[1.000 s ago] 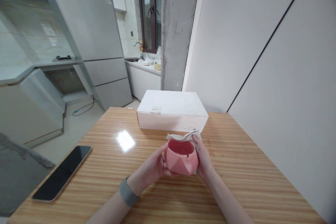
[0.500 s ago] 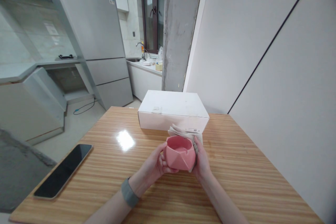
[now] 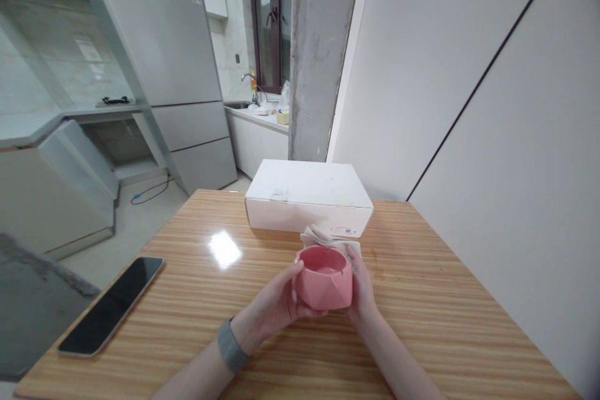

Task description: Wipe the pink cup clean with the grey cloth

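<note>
A pink faceted ashtray (image 3: 323, 281) with small notches in its rim is held above the table, its hollow facing up. My left hand (image 3: 284, 297) grips it from the left, thumb at the rim and fingers curled beneath. On the other side my right hand (image 3: 362, 284) presses a pale grey cloth (image 3: 328, 239) against the ashtray's right and far side. Part of the cloth sticks up behind the rim; the rest is hidden by the ashtray and the right hand.
A closed white box (image 3: 309, 190) stands just beyond the cloth on the wooden table (image 3: 450, 312). Near the left edge lies a black-screened phone (image 3: 112, 306). A white wall (image 3: 478, 75) borders the table's right side. Further back stands a grey fridge (image 3: 164, 50).
The ashtray has turned a little in my hands and shifted slightly right and down. My left thumb has moved further over the rim, and less cloth shows at the ashtray's right side.
</note>
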The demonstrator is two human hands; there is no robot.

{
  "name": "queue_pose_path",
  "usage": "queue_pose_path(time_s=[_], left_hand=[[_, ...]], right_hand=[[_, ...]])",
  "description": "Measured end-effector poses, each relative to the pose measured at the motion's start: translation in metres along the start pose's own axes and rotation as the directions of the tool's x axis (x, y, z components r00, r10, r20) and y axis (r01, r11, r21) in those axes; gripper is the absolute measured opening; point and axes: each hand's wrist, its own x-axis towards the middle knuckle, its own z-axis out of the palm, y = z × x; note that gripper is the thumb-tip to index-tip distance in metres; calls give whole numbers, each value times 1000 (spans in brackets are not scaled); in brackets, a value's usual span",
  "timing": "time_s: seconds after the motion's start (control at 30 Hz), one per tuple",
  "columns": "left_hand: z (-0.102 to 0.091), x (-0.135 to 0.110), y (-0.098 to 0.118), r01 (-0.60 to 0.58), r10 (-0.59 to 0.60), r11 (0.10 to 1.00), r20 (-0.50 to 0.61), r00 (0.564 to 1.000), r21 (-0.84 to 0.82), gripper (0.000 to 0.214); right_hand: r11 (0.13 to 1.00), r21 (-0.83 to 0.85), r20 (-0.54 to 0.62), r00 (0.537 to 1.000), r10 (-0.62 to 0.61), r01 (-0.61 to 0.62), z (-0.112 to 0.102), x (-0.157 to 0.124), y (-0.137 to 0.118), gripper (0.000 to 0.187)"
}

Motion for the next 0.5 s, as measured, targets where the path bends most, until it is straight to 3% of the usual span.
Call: queue_pose_path(time_s=[0.13, 0.23, 0.5], left_hand=[[2, -2, 7, 94, -90, 994, 61, 994, -61, 56], [6, -1, 11, 159, -147, 982, 114, 983, -105, 62], [4, 0, 9, 102, -101, 994, 13, 995, -29, 52]], right_hand=[[971, 70, 49, 973, 226, -229, -2, 0, 3, 43], [961, 108, 54, 967, 250, -255, -2, 0, 1, 41], [979, 69, 43, 981, 188, -191, 6, -6, -3, 41]])
